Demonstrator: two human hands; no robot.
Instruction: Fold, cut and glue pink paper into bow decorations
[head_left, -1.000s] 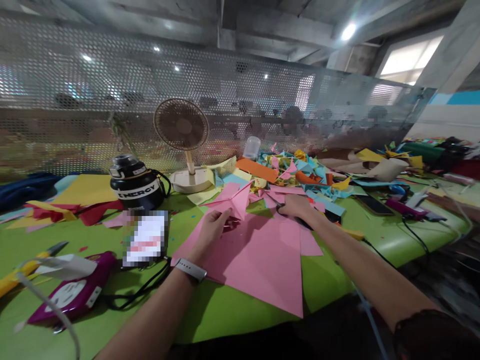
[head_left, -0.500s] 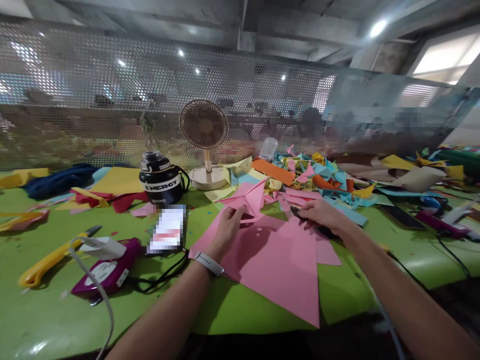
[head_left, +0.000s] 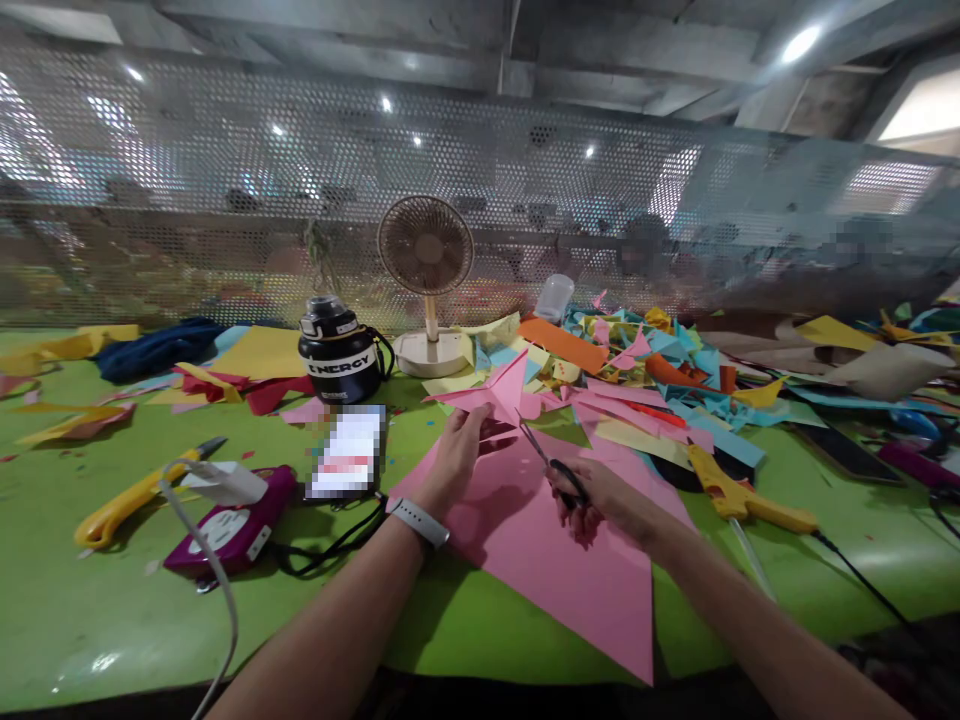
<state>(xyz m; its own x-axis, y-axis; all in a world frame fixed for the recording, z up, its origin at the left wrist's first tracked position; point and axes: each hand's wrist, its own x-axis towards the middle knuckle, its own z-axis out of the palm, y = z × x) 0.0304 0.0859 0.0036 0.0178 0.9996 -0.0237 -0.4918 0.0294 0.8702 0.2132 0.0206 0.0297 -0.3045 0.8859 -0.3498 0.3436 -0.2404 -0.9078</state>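
In the head view, my left hand (head_left: 459,455) pinches a folded pink paper shape (head_left: 501,392) with several pointed wings, held up over the far edge of a large pink sheet (head_left: 555,580). Black-handled scissors (head_left: 564,478) are in my right hand (head_left: 592,500), its fingers wrapped round the handles. Their blades point up and left, with the tips close to the lower right of the folded paper. Whether the blades touch it I cannot tell. Both hands are above the pink sheet, which lies on the green table (head_left: 420,630).
Coloured paper scraps (head_left: 637,350) are heaped behind my hands. A yellow glue gun (head_left: 739,495) lies right. A small fan (head_left: 427,250), black bottle (head_left: 337,360) and phone (head_left: 346,455) stand or lie left, with a purple power strip (head_left: 232,525) and yellow utility knife (head_left: 142,495).
My right hand has moved left and towards me, bringing the scissors up to the folded paper. The glue gun has come into clear sight. My left hand keeps its hold; the view has shifted slightly.
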